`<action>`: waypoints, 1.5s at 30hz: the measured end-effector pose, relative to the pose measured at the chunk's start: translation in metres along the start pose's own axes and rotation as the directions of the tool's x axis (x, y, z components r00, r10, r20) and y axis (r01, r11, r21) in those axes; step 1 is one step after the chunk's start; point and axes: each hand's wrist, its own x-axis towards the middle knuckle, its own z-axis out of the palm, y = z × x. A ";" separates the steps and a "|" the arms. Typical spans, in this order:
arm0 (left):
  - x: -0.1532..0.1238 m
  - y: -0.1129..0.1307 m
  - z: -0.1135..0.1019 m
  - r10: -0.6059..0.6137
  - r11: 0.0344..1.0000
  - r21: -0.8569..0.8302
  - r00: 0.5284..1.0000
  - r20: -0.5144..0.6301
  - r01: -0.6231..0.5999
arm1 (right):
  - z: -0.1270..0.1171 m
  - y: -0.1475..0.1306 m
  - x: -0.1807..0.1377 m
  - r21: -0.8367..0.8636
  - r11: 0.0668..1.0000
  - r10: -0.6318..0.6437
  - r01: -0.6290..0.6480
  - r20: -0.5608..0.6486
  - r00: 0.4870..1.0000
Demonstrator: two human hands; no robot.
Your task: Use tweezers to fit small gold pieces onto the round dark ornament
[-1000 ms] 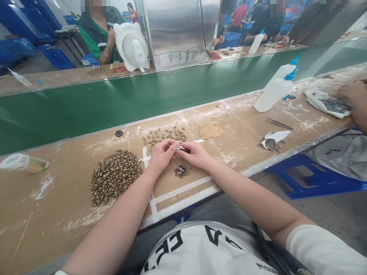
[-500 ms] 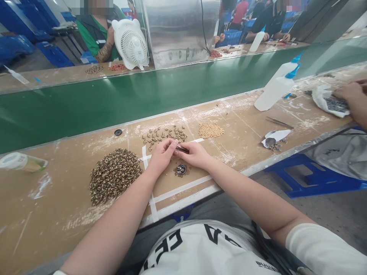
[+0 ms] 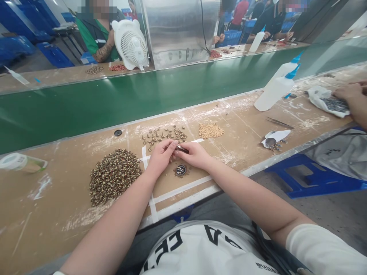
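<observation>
My left hand (image 3: 162, 154) and my right hand (image 3: 196, 154) meet over the near table, fingertips almost touching. In my right hand is a slim, dark metal tool that looks like tweezers (image 3: 182, 149), its tip pointing at my left fingers. My left hand is closed in a pinch; whatever sits in it is too small and hidden to name. Just below the hands lies a small round black dish (image 3: 181, 170) with shiny bits in it, on a stained patch. Beyond them are scattered small brass-coloured parts (image 3: 169, 134) and a patch of tan beads (image 3: 211, 130).
A large heap of small metallic parts (image 3: 114, 175) lies left of my forearm. Further off are a black cap (image 3: 117, 132), a cup (image 3: 23, 162), white squeeze bottles (image 3: 273, 91) and spare tweezers (image 3: 279, 122). A green conveyor belt (image 3: 114, 99) runs behind. A co-worker's hand (image 3: 351, 93) touches a white bag.
My hands stay in place, with only a slight shift of the left fingers. At the right, the co-worker's white bag has spread a little to the left.
</observation>
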 end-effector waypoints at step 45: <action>-0.001 0.003 -0.001 0.004 0.979 0.205 0.999 -0.047 0.005 | -0.001 0.000 -0.001 0.050 0.994 -0.096 0.098 -0.055 0.994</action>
